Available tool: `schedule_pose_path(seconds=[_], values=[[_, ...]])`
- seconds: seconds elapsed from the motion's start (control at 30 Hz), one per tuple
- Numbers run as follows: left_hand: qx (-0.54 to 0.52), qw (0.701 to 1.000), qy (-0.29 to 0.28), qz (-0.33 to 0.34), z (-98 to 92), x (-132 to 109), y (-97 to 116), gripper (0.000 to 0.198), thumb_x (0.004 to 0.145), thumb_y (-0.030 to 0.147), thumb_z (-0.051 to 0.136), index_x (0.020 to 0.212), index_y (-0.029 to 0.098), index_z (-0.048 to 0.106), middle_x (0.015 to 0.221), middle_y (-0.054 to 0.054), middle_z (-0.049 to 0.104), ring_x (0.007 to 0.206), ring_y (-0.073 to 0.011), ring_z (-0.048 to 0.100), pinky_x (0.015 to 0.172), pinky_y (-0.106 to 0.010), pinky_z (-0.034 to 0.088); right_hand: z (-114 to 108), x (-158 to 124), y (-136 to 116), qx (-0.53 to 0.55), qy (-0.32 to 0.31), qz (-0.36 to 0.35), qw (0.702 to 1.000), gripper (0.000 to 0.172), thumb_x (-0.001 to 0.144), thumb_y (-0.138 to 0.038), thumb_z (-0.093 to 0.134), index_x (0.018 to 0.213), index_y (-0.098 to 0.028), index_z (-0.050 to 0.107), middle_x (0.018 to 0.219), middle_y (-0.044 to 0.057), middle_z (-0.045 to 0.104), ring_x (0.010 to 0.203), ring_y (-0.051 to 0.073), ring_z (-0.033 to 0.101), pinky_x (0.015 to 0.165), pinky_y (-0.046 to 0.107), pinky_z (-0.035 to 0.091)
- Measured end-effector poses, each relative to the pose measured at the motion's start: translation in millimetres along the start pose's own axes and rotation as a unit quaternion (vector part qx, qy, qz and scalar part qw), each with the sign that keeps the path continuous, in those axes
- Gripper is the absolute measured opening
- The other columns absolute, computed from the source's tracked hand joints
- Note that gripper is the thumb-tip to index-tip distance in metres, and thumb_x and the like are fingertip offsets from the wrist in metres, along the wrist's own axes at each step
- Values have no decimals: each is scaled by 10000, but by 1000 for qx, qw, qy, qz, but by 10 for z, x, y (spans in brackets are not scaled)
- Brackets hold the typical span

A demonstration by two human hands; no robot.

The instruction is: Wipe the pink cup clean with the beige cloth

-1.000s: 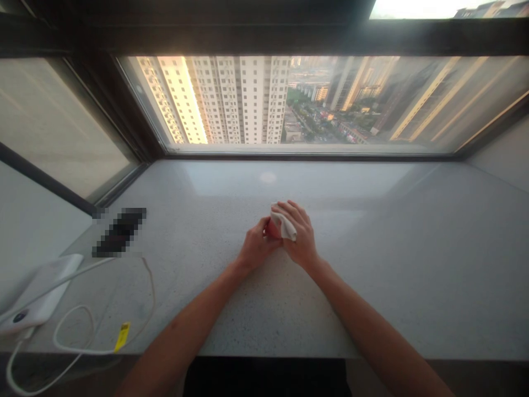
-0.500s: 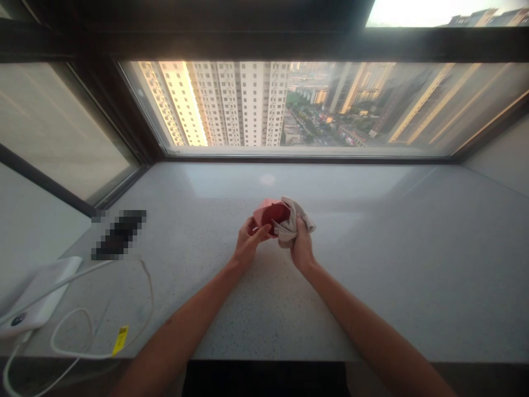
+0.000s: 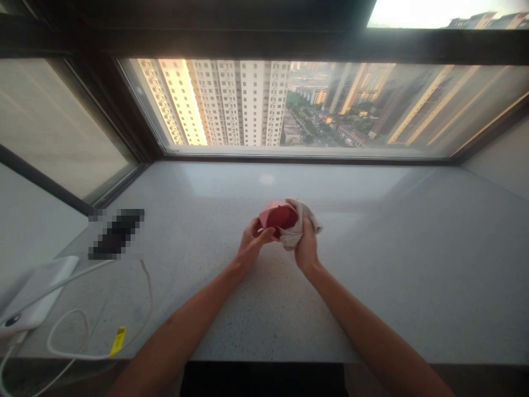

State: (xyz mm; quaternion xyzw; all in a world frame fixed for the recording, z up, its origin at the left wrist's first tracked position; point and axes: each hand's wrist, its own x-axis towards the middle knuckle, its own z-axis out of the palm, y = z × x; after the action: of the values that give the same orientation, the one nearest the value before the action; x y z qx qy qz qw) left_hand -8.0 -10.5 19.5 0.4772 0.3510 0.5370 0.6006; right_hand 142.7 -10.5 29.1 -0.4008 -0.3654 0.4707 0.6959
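A pink, faceted pot-like container (image 3: 268, 213) with a darker red hollow inside is held above the sill, its opening tilted towards me. My left hand (image 3: 253, 240) grips it from the left, thumb at the near rim and fingers around the outside. Against its right side lies a bunched pale grey cloth (image 3: 294, 236). My right hand (image 3: 306, 241) is closed on that cloth, pressing it to the container's outer wall and rim. The cloth hides the container's right side.
A speckled grey window sill (image 3: 392, 264) spreads under my hands, with the window frame (image 3: 306, 160) behind it. At the left lie a white power bank (image 3: 41, 292), a looped white cable (image 3: 82, 355) with a yellow tag (image 3: 118, 341), and a blurred dark object (image 3: 116, 234).
Both hands, with the container and the cloth, have shifted slightly to the right. More of the container's red inside shows, and the cloth sits further towards its right side.
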Motion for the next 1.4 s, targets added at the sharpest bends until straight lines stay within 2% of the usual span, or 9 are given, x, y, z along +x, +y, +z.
schedule_pose_path(seconds=[0.2,0.47,0.73,0.8,0.9,0.97,1.03,1.17,1.4], values=[[8,996,94,4,-126,55,6,641,914,732,716,1223,174,667,1111,-112,783,893,-214,755,768,-325,611,174,-285,194,-83,-57,-44,994,629,1029,-601,595,1608,-362,532,1645,47,580,1592,248,464,1328,554,356],[-39,997,-51,-50,8,16,6,663,825,605,879,1286,157,716,1213,-134,763,907,-197,735,796,-321,641,-71,52,-5,-20,3,-44,999,571,1050,-606,502,1483,-271,668,1558,80,664,1498,262,576,1328,541,349],[-92,990,102,27,-132,105,41,633,864,634,845,1251,159,686,1265,-134,754,1077,-253,758,954,-426,664,155,-328,98,-202,-111,-139,963,642,1080,-526,540,1683,-337,426,1779,73,390,1669,257,324,1351,531,319],[-115,982,147,40,-189,140,65,670,847,588,884,1345,208,646,1287,-107,748,1061,-236,763,935,-403,678,134,-373,76,-241,-141,-163,946,554,1074,-470,546,1601,-302,559,1673,109,535,1565,283,490,1274,507,443],[-139,974,177,32,-260,183,98,778,837,534,909,1494,333,542,1413,-75,703,1111,-244,762,865,-358,704,37,-320,10,-251,-155,-113,949,412,1057,-440,524,1277,-218,794,1173,121,806,1025,271,777,882,404,645],[-143,975,166,22,-282,197,116,746,858,533,886,1495,355,541,1500,-77,652,1212,-289,735,847,-374,717,-44,-215,-51,-267,-151,-73,949,438,1046,-476,516,1151,-180,823,911,91,802,765,234,747,683,333,602],[-135,980,143,17,-275,195,128,707,876,543,859,1481,340,555,1530,-86,626,1291,-331,698,831,-395,723,-123,-87,-122,-335,-155,-69,927,519,1018,-535,570,1334,-171,762,809,59,774,687,220,711,650,311,557],[-98,991,88,8,-218,153,129,723,898,578,820,1504,299,543,1497,-109,641,1285,-337,696,817,-379,709,-241,103,-235,-497,-209,-77,839,1095,876,-640,781,1746,-199,284,679,-37,709,608,221,658,670,317,510],[69,995,-69,16,-300,144,138,992,775,517,947,1593,252,453,1603,-183,555,1364,-358,652,1033,-426,624,-326,208,-323,-485,-228,-71,841,881,872,-632,814,1618,-252,540,980,48,848,885,279,787,837,345,572]])
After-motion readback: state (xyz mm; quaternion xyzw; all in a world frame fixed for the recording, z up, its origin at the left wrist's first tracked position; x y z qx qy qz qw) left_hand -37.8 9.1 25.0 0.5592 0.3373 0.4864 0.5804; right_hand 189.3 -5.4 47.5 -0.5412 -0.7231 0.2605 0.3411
